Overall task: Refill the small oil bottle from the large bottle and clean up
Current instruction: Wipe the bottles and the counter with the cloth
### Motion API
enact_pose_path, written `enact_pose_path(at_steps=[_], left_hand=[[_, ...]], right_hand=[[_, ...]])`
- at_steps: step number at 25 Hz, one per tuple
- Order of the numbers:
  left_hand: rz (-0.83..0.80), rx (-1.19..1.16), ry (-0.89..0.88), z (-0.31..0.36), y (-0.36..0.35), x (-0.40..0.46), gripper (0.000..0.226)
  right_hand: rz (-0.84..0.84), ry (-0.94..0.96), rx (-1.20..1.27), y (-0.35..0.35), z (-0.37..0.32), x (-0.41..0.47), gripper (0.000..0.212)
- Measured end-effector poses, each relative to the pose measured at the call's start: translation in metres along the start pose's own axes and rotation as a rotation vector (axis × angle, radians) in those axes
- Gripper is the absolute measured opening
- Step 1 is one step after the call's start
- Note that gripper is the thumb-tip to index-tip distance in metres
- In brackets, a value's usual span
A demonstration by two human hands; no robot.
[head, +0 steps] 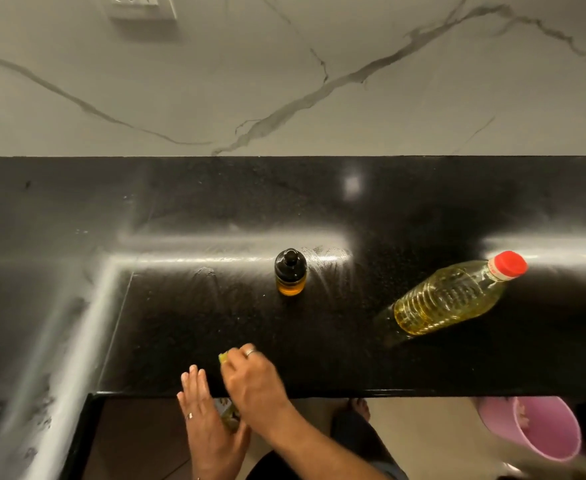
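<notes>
Black polished countertop [354, 358], streaked with wipe marks, under a white marbled wall; pink bucket [541, 434] on the floor below its right end.

Small oil bottle [290, 271]: upright, dark cap on, amber oil inside, mid-counter, well apart from both hands.

Large bottle [454, 296]: upright, red cap on, partly full, right of the small one.

Right hand [253, 379]: knuckles up at the front edge, fingers curled round a yellow-green sponge [223, 357] pressed to the counter.

Left hand [208, 420]: fingers straight and together, palm cupped just below the edge beside the right hand; something greenish lies against it, possibly part of the sponge, too unclear to name.

Risks, as judged: sweepings or oily residue may miss the cupped palm and fall to the floor; a wide stroke could knock the small bottle; oil film may only smear.
</notes>
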State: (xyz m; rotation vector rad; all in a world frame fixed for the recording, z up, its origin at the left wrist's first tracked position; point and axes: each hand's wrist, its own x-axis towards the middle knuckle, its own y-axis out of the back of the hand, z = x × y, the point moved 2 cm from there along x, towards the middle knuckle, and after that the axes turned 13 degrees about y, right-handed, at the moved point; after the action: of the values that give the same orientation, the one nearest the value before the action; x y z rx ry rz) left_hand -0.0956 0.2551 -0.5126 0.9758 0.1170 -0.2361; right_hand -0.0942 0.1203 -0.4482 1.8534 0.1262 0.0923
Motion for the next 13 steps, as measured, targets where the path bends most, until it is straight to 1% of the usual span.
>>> enact_pose_path(at_steps=[2,4,5,6,7,8,9,11,13], left_hand=[[0.067,-0.09,0.015,0.004,0.01,-0.001,0.106],[0.149,-0.263,0.044,0.026,0.025,0.001,0.095],[0.147,-0.336,0.04,0.045,0.028,0.006,0.093],[0.119,-0.391,0.024,0.067,0.029,0.015,0.091],[0.074,-0.427,0.003,0.091,0.025,0.025,0.092],[0.017,-0.447,-0.014,0.115,0.021,0.038,0.096],[-0.036,-0.451,-0.027,0.138,0.015,0.053,0.102],[-0.135,-0.43,-0.017,0.179,0.002,0.079,0.113],[-0.19,-0.43,0.002,0.206,-0.009,0.096,0.115]], right_hand=[[-0.005,0.019,0.087,0.001,-0.004,-0.003,0.022],[0.055,-0.002,0.085,0.008,0.016,-0.031,0.016],[0.091,-0.039,0.053,0.01,0.032,-0.055,0.018],[0.142,-0.103,0.029,0.012,0.05,-0.082,0.02],[0.196,-0.198,0.032,0.015,0.069,-0.109,0.029],[0.213,-0.309,0.059,0.018,0.087,-0.134,0.041],[0.195,-0.411,0.075,0.021,0.103,-0.154,0.05],[0.085,-0.58,0.07,0.026,0.121,-0.173,0.06],[0.024,-0.631,0.066,0.028,0.124,-0.174,0.063]])
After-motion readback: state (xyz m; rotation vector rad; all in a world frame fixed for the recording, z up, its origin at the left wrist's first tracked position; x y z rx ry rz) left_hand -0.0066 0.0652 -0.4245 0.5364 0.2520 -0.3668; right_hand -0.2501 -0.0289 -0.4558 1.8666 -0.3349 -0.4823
